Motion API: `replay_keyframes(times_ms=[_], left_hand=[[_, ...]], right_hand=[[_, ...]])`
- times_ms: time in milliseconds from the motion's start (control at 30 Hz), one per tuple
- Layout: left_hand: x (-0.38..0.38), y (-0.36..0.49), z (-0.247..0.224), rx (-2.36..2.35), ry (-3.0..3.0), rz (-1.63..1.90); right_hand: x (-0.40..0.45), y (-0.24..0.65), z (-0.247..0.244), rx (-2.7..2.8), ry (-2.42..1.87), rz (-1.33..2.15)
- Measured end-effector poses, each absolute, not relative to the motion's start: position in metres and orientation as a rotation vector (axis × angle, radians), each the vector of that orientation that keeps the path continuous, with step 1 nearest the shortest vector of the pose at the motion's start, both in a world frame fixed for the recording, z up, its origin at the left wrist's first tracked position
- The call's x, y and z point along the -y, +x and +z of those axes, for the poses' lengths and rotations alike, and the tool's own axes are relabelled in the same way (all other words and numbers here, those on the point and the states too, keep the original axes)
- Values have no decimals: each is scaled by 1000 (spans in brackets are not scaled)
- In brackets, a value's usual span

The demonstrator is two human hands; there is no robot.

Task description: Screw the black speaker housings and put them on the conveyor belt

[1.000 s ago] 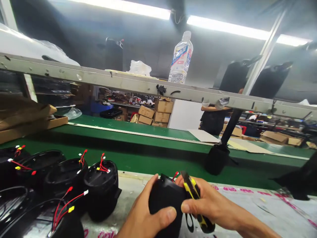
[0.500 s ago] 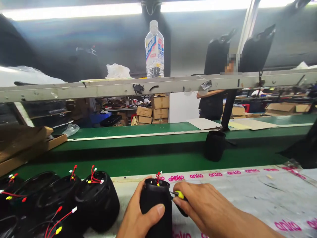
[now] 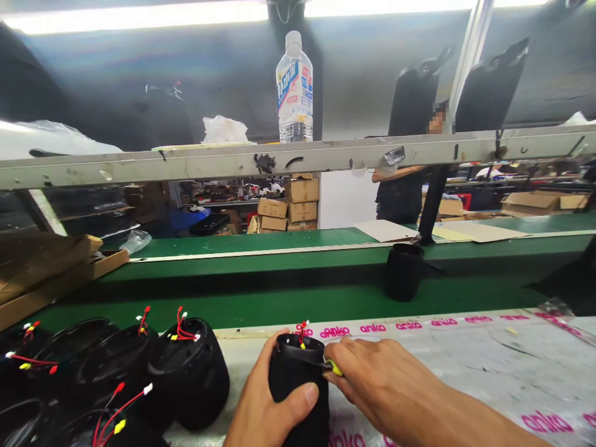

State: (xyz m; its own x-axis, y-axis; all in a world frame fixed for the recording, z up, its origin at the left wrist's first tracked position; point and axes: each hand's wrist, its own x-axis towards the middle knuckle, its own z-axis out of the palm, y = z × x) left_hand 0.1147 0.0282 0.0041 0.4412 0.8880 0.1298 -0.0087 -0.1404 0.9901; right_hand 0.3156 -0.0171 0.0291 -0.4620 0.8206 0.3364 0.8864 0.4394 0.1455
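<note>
My left hand (image 3: 274,403) is clamped around a black, rounded cylinder (image 3: 300,394), thumb across its matte, fabric-like side and fingers behind it. The cylinder stands roughly upright in front of me, over the plastic-covered work surface (image 3: 456,372); its smooth, dark rim faces up, and thin red wires (image 3: 303,334) with small red and yellow ends poke out of the opening. My right hand (image 3: 382,379) has its fingers closed on a tool with a yellow and black handle (image 3: 334,367), mostly hidden by my grip, its narrow front end against the cylinder just below the rim.

To my left sits a cluster of similar black cylinders (image 3: 190,372), rounded and dark, with red wires and white, red and yellow connectors. Another black cylinder (image 3: 403,273) stands on the smooth green surface (image 3: 261,304) beyond.

The glossy sheet under my work reads "anko" in pink, repeated along its far edge and again nearer me. On the scuffed, pale shelf rail (image 3: 209,162) above stands a clear plastic bottle (image 3: 295,93) with a blue, white and red label; its lettering I can't read surely. Crumpled white plastic (image 3: 225,130) lies beside it.
</note>
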Motion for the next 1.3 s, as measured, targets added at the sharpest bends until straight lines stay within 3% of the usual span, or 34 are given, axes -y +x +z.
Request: replay_keyframes(times_ms=[500, 1033, 1300], left_hand=[[-28, 115, 6, -813, 1556, 910], [-22, 121, 5, -967, 1609, 932], [-27, 114, 8, -863, 1529, 948]], right_hand=[[15, 321, 30, 2524, -1478, -360], [23, 321, 48, 2701, -1447, -541], [26, 323, 19, 2133, -1332, -94]])
